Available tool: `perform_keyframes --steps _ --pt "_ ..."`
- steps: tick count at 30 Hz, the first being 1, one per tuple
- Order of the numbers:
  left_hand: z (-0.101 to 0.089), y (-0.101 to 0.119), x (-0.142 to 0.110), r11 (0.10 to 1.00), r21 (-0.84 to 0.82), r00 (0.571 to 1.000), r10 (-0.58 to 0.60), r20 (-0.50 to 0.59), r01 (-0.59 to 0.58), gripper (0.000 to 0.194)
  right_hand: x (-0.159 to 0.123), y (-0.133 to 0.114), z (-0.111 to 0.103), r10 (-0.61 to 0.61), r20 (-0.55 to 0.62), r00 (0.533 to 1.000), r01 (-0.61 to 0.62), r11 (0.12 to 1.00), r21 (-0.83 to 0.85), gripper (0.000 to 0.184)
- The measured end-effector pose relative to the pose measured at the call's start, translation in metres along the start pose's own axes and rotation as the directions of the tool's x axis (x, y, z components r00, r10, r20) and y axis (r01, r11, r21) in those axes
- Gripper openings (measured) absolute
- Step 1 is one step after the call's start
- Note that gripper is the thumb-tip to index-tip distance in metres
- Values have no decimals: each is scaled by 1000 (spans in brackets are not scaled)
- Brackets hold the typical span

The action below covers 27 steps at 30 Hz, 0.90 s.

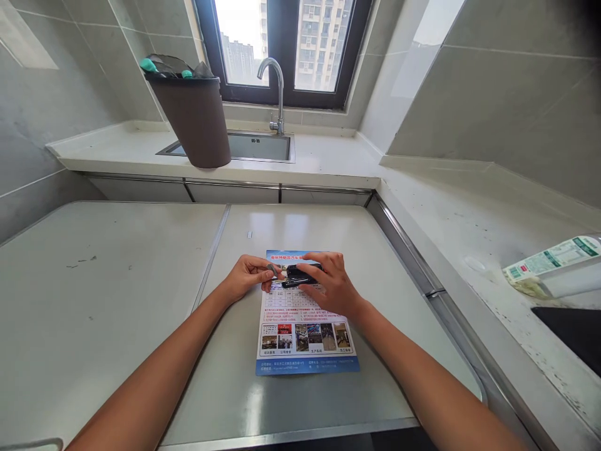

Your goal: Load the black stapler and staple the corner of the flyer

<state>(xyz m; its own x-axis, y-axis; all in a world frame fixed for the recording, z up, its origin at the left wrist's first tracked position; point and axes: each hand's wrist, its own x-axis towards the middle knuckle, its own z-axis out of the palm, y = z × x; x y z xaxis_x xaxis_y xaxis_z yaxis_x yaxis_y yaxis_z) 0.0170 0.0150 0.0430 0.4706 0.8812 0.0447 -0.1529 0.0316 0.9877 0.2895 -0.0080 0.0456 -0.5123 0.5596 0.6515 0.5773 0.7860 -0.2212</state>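
Note:
A black stapler (300,275) lies over the upper part of a printed flyer (307,363), its two long parts spread apart. My right hand (331,282) is wrapped round it from the right, with fingers along its top and the thumb near its lower side. At the stapler's left end, my left hand (251,275) is closed in a pinch on a small grey piece (271,269), whose exact kind I cannot make out. The fingers of both hands nearly meet there. Part of the stapler and the flyer's upper right are hidden by my right hand.
A small pale strip (249,235) lies on the table (225,388) beyond the flyer. Behind, a brown bin (192,119) stands on the counter by a sink (260,147) with a faucet (280,94). A labelled bottle (558,263) lies on the right counter (469,213).

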Motion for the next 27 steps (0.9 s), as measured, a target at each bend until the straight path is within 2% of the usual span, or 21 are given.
perform_keyframes --steps 4,8,20,27 --pt "-3 -3 -3 999 42 997 -3 80 -1 36 2 -13 1 -166 136 977 171 985 -27 48" --pt "-6 -6 -3 996 86 991 -5 131 -6 40 5 -17 1 -246 181 952 260 964 -57 44" --pt "-2 -4 -1 994 111 994 -10 113 -2 48 7 -21 -3 -292 277 915 326 941 -87 45" --pt "-10 -11 0 988 148 980 18 200 -48 47 7 -21 -1 -296 308 904 337 937 -89 50"
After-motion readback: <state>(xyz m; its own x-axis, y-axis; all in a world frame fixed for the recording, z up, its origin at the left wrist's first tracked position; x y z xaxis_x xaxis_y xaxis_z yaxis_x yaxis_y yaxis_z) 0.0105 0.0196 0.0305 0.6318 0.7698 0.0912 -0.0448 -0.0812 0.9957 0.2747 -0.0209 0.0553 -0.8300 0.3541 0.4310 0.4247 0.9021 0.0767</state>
